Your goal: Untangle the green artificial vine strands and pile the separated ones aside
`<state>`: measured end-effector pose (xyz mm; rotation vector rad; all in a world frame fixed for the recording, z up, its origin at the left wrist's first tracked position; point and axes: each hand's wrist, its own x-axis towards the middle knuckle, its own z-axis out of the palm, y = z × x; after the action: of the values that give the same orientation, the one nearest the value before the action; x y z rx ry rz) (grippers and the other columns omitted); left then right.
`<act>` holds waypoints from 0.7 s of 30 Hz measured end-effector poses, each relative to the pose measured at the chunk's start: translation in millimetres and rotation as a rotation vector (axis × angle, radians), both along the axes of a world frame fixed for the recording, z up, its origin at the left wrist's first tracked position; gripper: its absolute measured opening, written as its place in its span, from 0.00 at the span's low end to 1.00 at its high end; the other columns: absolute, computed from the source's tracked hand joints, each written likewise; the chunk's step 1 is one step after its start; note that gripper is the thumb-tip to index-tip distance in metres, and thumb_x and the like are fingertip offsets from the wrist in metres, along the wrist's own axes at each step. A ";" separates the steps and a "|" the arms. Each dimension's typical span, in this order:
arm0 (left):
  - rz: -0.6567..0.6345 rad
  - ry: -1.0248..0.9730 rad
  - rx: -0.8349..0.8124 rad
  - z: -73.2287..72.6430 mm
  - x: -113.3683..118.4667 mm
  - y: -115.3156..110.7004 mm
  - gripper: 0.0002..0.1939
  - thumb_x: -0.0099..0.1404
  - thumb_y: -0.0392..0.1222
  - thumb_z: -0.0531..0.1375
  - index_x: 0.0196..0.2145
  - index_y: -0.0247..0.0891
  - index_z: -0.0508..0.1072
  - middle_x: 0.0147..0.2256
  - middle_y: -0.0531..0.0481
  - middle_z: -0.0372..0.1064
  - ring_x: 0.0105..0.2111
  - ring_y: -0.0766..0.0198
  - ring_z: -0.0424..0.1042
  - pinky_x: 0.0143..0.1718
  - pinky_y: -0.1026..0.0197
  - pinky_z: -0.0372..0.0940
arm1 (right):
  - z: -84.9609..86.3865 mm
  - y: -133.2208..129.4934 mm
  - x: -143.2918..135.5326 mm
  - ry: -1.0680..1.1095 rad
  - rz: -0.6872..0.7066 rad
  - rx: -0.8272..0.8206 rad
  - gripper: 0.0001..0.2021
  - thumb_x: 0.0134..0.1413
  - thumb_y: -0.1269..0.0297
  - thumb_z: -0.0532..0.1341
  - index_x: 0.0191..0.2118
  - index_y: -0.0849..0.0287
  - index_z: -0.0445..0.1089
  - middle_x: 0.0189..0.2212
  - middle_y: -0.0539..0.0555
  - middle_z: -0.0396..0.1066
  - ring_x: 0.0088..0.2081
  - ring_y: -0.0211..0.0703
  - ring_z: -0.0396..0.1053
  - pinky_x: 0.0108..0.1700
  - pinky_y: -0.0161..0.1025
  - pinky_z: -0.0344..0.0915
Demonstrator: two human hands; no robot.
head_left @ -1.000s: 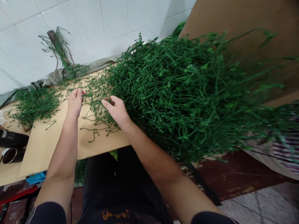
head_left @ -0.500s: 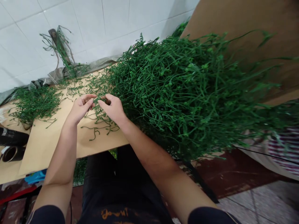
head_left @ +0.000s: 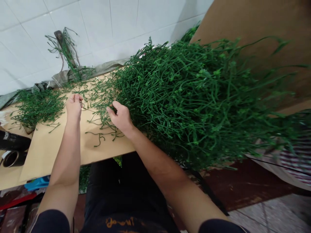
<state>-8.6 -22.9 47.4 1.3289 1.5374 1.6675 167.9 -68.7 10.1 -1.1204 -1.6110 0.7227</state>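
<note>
Head view, left to right: a small pile (head_left: 37, 106) of thin, knob-tipped green stems, apparently plastic, lies near the left hand (head_left: 75, 102), whose grip is pressed together at the fingertips; any stem within is unclear. Loose stems (head_left: 104, 92) lie scattered on smooth, flat cardboard (head_left: 43, 149); probably light, flexible and prone to tangling, best pinched singly at mid-length. Right hand (head_left: 120, 116): thumb and forefinger curl, but whether this grip holds stems cannot be told. Just beside it, a dense, wiry heap (head_left: 184, 97) of similar stems.
</note>
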 end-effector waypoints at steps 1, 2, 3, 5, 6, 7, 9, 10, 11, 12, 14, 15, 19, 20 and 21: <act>-0.009 0.006 -0.004 0.7 -2.2 0.8 0.16 0.62 0.42 0.57 0.19 0.37 0.61 0.12 0.60 0.50 0.12 0.76 0.50 0.14 0.71 0.47 | -0.2 2.8 0.6 0.035 -0.018 -0.023 0.15 0.54 0.61 0.56 0.23 0.57 0.49 0.18 0.44 0.47 0.23 0.32 0.45 0.29 0.35 0.46; -0.017 0.026 -0.015 0.6 -3.2 1.2 0.15 0.62 0.43 0.57 0.20 0.37 0.63 0.13 0.59 0.53 0.13 0.76 0.52 0.15 0.71 0.50 | -0.1 6.1 0.6 0.076 -0.037 -0.046 0.16 0.53 0.60 0.57 0.22 0.57 0.49 0.18 0.44 0.46 0.23 0.32 0.45 0.29 0.35 0.46; -0.025 0.054 -0.039 -0.5 -3.3 1.7 0.13 0.62 0.44 0.57 0.22 0.36 0.65 0.15 0.58 0.56 0.15 0.75 0.55 0.17 0.71 0.53 | 0.1 9.8 -0.1 0.122 -0.056 -0.068 0.17 0.52 0.59 0.59 0.22 0.57 0.50 0.18 0.43 0.46 0.23 0.31 0.45 0.28 0.34 0.46; -0.034 0.138 -0.108 -5.8 -1.7 4.3 0.12 0.62 0.46 0.57 0.28 0.35 0.70 0.22 0.52 0.66 0.22 0.71 0.65 0.25 0.69 0.62 | 0.7 18.0 -2.9 0.232 -0.090 -0.108 0.19 0.50 0.56 0.61 0.21 0.57 0.50 0.18 0.43 0.46 0.23 0.31 0.45 0.28 0.34 0.46; -0.028 0.189 -0.138 -9.5 -0.6 6.2 0.12 0.61 0.47 0.57 0.32 0.34 0.71 0.28 0.48 0.69 0.28 0.67 0.69 0.31 0.66 0.66 | 0.7 22.1 -4.5 0.293 -0.105 -0.123 0.20 0.50 0.54 0.61 0.22 0.57 0.50 0.18 0.43 0.47 0.23 0.31 0.46 0.28 0.34 0.47; -0.011 0.246 -0.156 -13.3 0.5 8.3 0.13 0.60 0.48 0.58 0.36 0.34 0.71 0.35 0.44 0.71 0.36 0.63 0.71 0.38 0.62 0.67 | 0.3 26.2 -5.9 0.351 -0.112 -0.136 0.20 0.51 0.52 0.60 0.22 0.57 0.50 0.19 0.43 0.47 0.23 0.31 0.47 0.28 0.34 0.48; 0.043 0.350 -0.123 -19.5 3.2 10.4 0.19 0.57 0.48 0.62 0.43 0.34 0.70 0.47 0.38 0.68 0.49 0.55 0.68 0.50 0.54 0.64 | -1.1 33.2 -7.1 0.449 -0.089 -0.165 0.18 0.54 0.50 0.56 0.24 0.56 0.52 0.20 0.44 0.49 0.24 0.31 0.50 0.28 0.33 0.50; 0.057 0.386 -0.078 -21.3 5.4 9.6 0.22 0.55 0.48 0.63 0.46 0.35 0.69 0.50 0.37 0.65 0.52 0.53 0.65 0.53 0.52 0.62 | -1.9 35.8 -6.7 0.484 -0.056 -0.182 0.18 0.56 0.49 0.54 0.24 0.57 0.53 0.20 0.44 0.51 0.24 0.32 0.51 0.29 0.33 0.52; 0.042 0.408 -0.031 -22.1 8.5 7.1 0.24 0.55 0.50 0.63 0.47 0.36 0.69 0.52 0.37 0.64 0.53 0.52 0.65 0.53 0.51 0.61 | -2.4 37.5 -5.8 0.512 -0.007 -0.199 0.17 0.57 0.49 0.53 0.25 0.57 0.54 0.20 0.45 0.53 0.24 0.32 0.52 0.29 0.33 0.53; -0.009 0.418 0.012 -21.8 12.8 3.2 0.24 0.55 0.51 0.63 0.47 0.37 0.69 0.51 0.38 0.64 0.52 0.53 0.65 0.53 0.51 0.62 | -2.5 38.3 -4.6 0.538 0.051 -0.215 0.17 0.57 0.50 0.52 0.25 0.57 0.56 0.21 0.46 0.54 0.25 0.32 0.54 0.29 0.33 0.54; -0.186 0.414 0.063 -19.0 24.5 -6.9 0.24 0.57 0.55 0.60 0.47 0.38 0.69 0.48 0.41 0.66 0.49 0.55 0.67 0.49 0.53 0.64 | -0.7 37.1 -1.5 0.593 0.174 -0.242 0.17 0.56 0.50 0.54 0.26 0.58 0.59 0.21 0.46 0.58 0.25 0.32 0.55 0.29 0.33 0.55; -0.284 0.406 0.067 -16.9 31.2 -12.0 0.24 0.58 0.56 0.59 0.47 0.38 0.69 0.46 0.42 0.68 0.47 0.57 0.68 0.48 0.54 0.65 | 1.2 35.4 -0.1 0.621 0.232 -0.250 0.17 0.55 0.49 0.55 0.26 0.58 0.60 0.22 0.46 0.59 0.26 0.32 0.56 0.28 0.32 0.55; -0.501 0.361 0.013 -9.3 51.4 -22.7 0.18 0.60 0.55 0.58 0.39 0.37 0.72 0.27 0.51 0.67 0.29 0.65 0.68 0.34 0.62 0.65 | 10.8 26.7 5.3 0.587 0.355 -0.213 0.18 0.56 0.50 0.55 0.25 0.59 0.60 0.19 0.46 0.59 0.24 0.31 0.56 0.28 0.32 0.55; -0.498 0.368 -0.001 -8.1 53.1 -23.0 0.16 0.61 0.54 0.57 0.32 0.37 0.72 0.22 0.53 0.63 0.25 0.67 0.65 0.31 0.63 0.64 | 12.5 24.9 6.5 0.543 0.339 -0.190 0.18 0.56 0.51 0.55 0.24 0.59 0.60 0.19 0.46 0.59 0.24 0.31 0.56 0.28 0.33 0.55; -0.475 0.386 -0.007 -7.2 53.5 -22.8 0.17 0.61 0.54 0.57 0.26 0.37 0.70 0.19 0.54 0.60 0.23 0.68 0.62 0.28 0.64 0.61 | 13.8 23.6 7.7 0.496 0.312 -0.170 0.17 0.57 0.53 0.55 0.23 0.59 0.59 0.18 0.46 0.59 0.23 0.31 0.55 0.28 0.33 0.54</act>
<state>44.9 -45.7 40.3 1.9153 1.2748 1.1564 175.5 -45.1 23.8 -0.7287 -1.3204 1.2535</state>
